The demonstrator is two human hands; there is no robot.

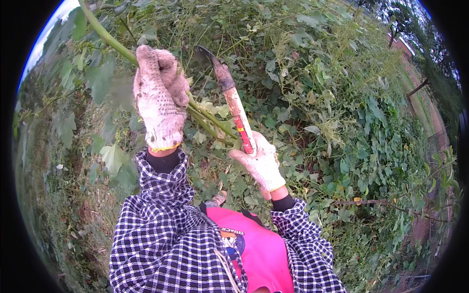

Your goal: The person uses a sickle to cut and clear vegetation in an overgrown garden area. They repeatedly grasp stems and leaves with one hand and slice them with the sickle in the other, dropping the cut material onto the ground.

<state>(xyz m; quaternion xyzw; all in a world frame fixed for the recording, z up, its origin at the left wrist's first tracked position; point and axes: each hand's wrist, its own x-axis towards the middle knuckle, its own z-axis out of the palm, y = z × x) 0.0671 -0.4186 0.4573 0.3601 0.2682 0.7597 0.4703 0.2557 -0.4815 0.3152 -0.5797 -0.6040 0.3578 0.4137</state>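
My left hand (161, 99), in a dirty white knit glove with rubber dots, is closed around a thick green plant stem (113, 42). The stem runs up to the upper left and bears broad lobed leaves (100, 82). Below that fist, green stem ends (210, 122) slant down towards my right hand (261, 163), which is gloved too. My right hand holds a sickle (236, 104) by the bottom of its pale handle, which carries a red label. Its dark blade points up and left, clear of the left glove. Whether the right hand also grips the stem ends cannot be made out.
Dense vines and weeds (278, 99) surround me. A bare twig (381, 203) reaches in from the lower right, near wire mesh netting (425, 227). Dry grass (88, 216) lies at the lower left. Trees (421, 33) and a bare soil strip (434, 113) are at the right.
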